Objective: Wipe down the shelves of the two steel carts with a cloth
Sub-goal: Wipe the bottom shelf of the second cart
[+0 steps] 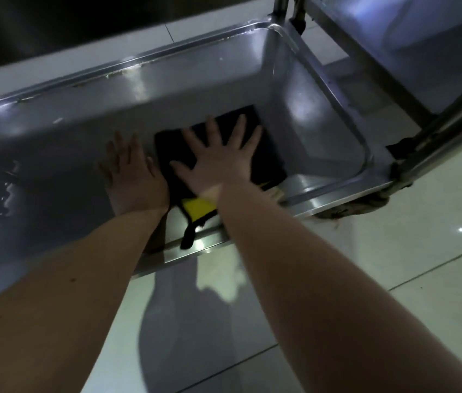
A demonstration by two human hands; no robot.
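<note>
Hands lie flat: right hand on cloth, left hand on shelf.

Cloth, black with a yellow patch at its near edge, lies flat on the low tray shelf of the near steel cart, toward its right end, under the spread right hand, one black corner draped over the near rim; second cart just beside, upper right.
</note>
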